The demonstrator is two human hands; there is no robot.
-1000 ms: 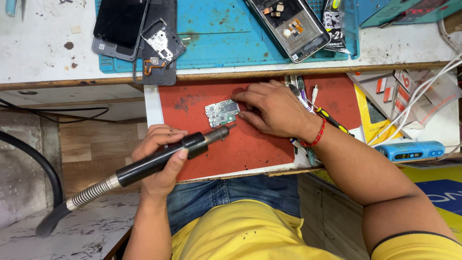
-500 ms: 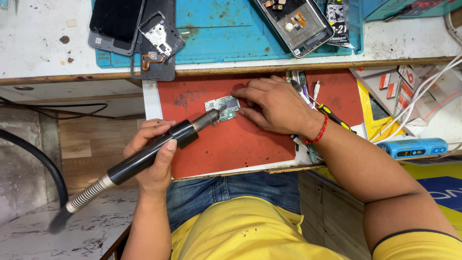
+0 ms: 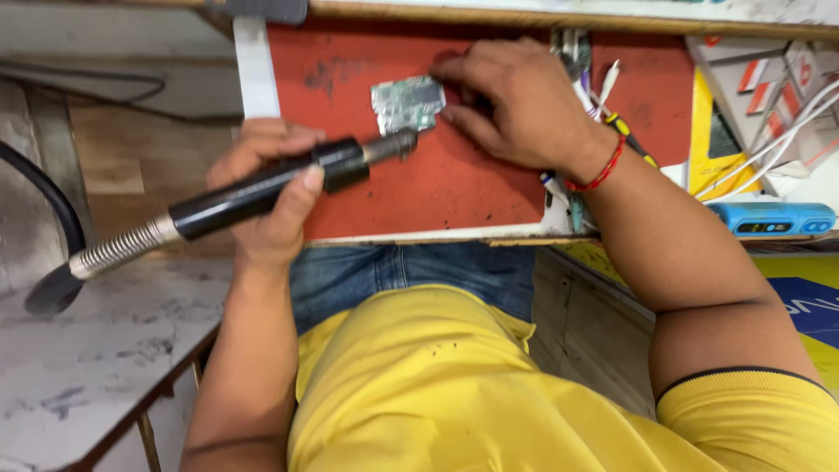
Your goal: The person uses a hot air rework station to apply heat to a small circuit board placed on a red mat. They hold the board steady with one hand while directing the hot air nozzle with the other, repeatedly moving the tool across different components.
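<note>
Circuit board (image 3: 406, 104), small, greenish with silvery shielding, flat on red mat (image 3: 454, 188), toward the mat's far edge and a little left of its middle. Right hand (image 3: 516, 105) laid over the mat's far right part, fingers (image 3: 459, 70) curled down and pressed against the board's right edge, pinning it; exact fingertip contact hard to make out, perhaps two fingers on the board itself. Red thread band (image 3: 599, 173) around that wrist.

Left hand (image 3: 266, 188) at the mat's left edge, fingers wrapped tight around black handpiece (image 3: 262, 192) of a hot-air tool, thumb laid along the barrel. Metal nozzle (image 3: 391, 146) pointing right and slightly away, tip just at the board's near edge, touching or almost so. Behind the grip, coiled metal spring sleeve (image 3: 118, 247) running down-left into thick black hose (image 3: 44, 210).

Mat resting on a pull-out surface (image 3: 419, 238), its pale near edge showing below the red. White strip (image 3: 253, 74) along the mat's left edge. At the mat's right edge, loose tools (image 3: 581, 57) and pens bunched together, partly under the right wrist. Farther right, yellow packet (image 3: 703, 144), white cables (image 3: 786, 131), and blue gadget (image 3: 769, 218) near the right corner. Below, yellow shirt (image 3: 454, 385) and blue jeans (image 3: 411, 275); grey marbled slab (image 3: 96, 350) at lower left.
</note>
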